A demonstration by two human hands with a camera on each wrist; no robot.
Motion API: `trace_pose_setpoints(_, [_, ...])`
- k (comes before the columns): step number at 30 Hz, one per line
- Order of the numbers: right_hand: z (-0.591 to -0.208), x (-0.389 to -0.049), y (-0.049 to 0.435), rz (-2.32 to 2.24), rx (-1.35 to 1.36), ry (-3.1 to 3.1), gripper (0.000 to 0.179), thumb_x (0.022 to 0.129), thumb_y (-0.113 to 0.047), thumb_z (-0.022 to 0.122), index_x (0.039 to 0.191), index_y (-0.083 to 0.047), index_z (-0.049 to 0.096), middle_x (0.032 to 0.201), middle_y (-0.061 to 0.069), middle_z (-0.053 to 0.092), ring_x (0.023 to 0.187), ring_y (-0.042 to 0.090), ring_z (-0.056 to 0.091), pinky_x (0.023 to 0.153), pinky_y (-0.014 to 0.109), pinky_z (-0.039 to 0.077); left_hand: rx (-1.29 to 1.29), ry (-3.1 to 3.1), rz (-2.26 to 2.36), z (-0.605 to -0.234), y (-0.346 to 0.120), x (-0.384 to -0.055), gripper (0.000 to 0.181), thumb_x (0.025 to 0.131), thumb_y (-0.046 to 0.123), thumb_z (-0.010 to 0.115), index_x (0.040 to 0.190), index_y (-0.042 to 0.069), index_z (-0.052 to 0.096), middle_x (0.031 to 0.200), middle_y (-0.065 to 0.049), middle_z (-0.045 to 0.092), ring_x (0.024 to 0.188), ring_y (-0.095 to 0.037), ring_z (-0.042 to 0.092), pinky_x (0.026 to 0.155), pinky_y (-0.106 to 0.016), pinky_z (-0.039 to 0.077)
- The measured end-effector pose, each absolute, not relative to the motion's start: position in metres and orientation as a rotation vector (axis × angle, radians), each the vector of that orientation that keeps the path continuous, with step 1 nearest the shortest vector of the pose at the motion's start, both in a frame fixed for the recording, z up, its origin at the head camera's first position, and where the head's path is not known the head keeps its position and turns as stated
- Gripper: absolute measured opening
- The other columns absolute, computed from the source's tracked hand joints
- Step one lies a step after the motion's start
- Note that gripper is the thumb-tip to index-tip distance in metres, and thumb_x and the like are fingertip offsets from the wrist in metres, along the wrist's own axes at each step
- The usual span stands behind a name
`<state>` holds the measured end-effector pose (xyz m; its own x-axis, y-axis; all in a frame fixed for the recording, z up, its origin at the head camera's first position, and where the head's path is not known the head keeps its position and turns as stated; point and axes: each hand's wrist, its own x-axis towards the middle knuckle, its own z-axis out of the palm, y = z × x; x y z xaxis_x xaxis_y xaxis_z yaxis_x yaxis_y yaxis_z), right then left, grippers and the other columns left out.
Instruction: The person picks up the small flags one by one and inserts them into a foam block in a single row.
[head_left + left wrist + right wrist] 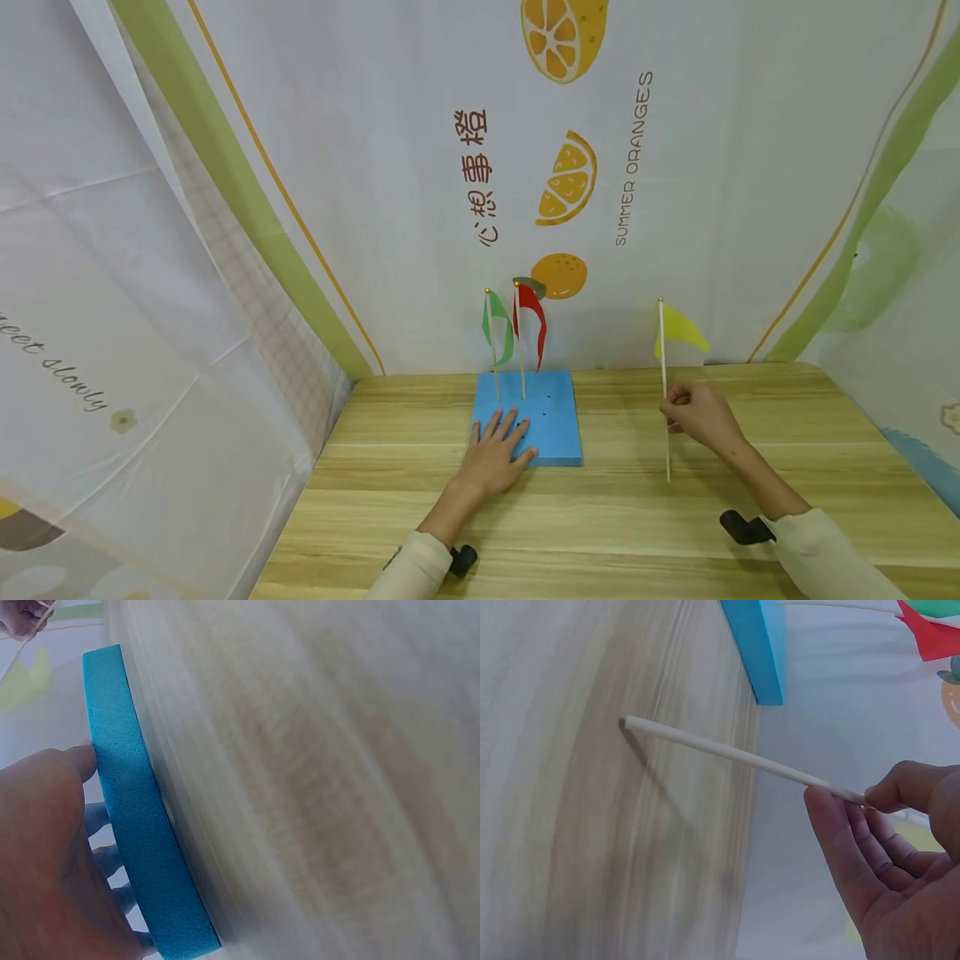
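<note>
My right hand (701, 414) pinches the thin wooden stick (727, 752) of a yellow flag (681, 329) between thumb and fingers. The stick is nearly upright, its lower end close over the table. My left hand (495, 454) rests with spread, straight fingers on a blue foam block (558, 442). In the left wrist view the thumb and fingertips (86, 759) meet the block's top face. Small dark holes show in the block. A green flag (498, 329) and a red flag (531, 308) stand upright in its rear left part.
The wooden table (390, 492) runs back to a white curtain (420, 250) printed with oranges and lettering. Black wrist mounts (744, 527) sit at both cuffs. More printed cloth (150, 292) hangs at the left side.
</note>
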<state>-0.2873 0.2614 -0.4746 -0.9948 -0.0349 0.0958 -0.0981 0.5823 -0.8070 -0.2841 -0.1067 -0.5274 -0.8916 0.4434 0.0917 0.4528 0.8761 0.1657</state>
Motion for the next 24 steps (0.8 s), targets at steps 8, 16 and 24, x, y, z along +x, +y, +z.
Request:
trace_pose_setpoints(8, [-0.470,-0.289,0.258,1.391,0.137,-2.714,0.018,0.097,-0.013,0.055,0.098,0.003,0.061,0.091,0.019,0.063,0.072,0.020,0.070,0.067,0.037,0.062,-0.718,-2.990,-0.289,-0.527,-0.106,-0.284,0.063,0.102,0.058,0.034,0.155,0.026,0.031,0.164,-0.002,0.022,0.152,-0.031,0.017,0.120,-0.062,0.016])
trace_pose_setpoints(16, [-0.466,-0.291,0.255,1.390,0.159,-2.696,0.019,0.097,-0.015,0.055,0.101,0.003,0.060,0.093,0.018,0.062,0.077,0.025,0.072,0.067,0.032,0.062,-0.711,-2.987,-0.284,-0.527,-0.107,-0.284,0.063,0.102,0.059,0.033,0.156,0.026,0.030,0.165,-0.002,0.021,0.153,-0.030,0.016,0.121,-0.061,0.016])
trace_pose_setpoints(24, [-0.459,-0.295,0.248,1.361,0.175,-2.647,0.020,0.098,-0.015,0.055,0.105,0.003,0.059,0.097,0.019,0.063,0.079,0.021,0.070,0.065,0.023,0.060,-0.715,-2.975,-0.270,-0.527,-0.106,-0.284,0.063,0.101,0.059,0.034,0.155,0.026,0.032,0.164,-0.003,0.023,0.152,-0.032,0.019,0.120,-0.062,0.018])
